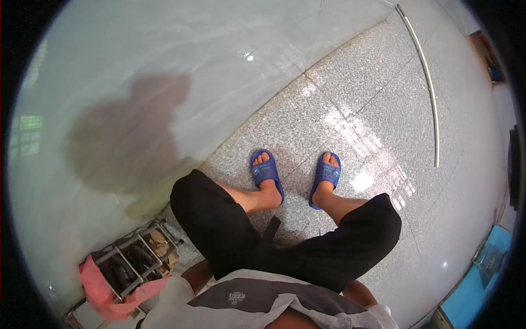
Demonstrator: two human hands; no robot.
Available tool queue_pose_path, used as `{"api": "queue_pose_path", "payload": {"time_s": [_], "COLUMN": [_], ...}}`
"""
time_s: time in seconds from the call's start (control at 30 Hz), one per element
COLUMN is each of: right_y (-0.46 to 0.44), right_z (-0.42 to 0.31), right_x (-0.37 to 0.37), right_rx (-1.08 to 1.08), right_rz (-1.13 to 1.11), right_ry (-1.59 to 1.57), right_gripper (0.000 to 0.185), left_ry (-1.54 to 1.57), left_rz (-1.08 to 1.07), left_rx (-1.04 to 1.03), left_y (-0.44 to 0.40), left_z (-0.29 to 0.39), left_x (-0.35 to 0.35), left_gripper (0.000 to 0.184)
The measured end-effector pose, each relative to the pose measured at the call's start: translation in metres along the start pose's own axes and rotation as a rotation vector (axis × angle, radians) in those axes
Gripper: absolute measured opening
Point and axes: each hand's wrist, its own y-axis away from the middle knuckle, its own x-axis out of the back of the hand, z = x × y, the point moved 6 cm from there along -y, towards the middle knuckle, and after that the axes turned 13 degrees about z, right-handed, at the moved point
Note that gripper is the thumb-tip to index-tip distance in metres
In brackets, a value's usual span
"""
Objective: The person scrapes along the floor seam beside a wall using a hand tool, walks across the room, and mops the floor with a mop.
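Neither of my hands shows; only parts of my arms appear, the left arm [197, 276] and the right arm [359, 293] at the sides of my grey and white shirt [241, 296], and both run out of sight. Black shorts [219, 225] cover my bent, spread knees. On my feet are blue slippers, one on the left [266, 169] and one on the right [327, 174], flat on the speckled floor. What my hands touch or hold is hidden.
A metal rack [129, 268] with a pink-red cloth or bag [93, 282] stands at lower left. A smooth grey wall [219, 66] rises along the left. A thin white strip [433, 104] curves across the right side. A blue surface [466, 296] with a clear container [487, 257] lies at lower right.
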Motion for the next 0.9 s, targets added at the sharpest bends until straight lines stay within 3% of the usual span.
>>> {"api": "queue_pose_path", "payload": {"time_s": [0.2,0.4,0.67,0.9], "right_y": [0.013,0.043,0.054,0.047], "right_z": [-0.007,-0.027,-0.067,-0.064], "right_x": [-0.011,-0.052,-0.102,-0.144], "right_rx": [0.092,0.23,0.392,0.267], "right_rz": [-0.002,-0.079,-0.165,-0.2], "right_ry": [0.025,0.086,0.152,0.09], "right_gripper": [0.022,0.021,0.02,0.021], "left_ry": [0.096,0.097,0.025,-0.01], "left_rz": [0.146,0.163,-0.121,-0.275], "left_rx": [0.288,0.388,0.394,0.413], "left_y": [0.052,0.054,0.011,0.028], "left_z": [-0.01,-0.002,-0.036,-0.065], "left_x": [0.073,0.073,-0.051,-0.141], "left_gripper": [0.013,0.012,0.012,0.012]}}
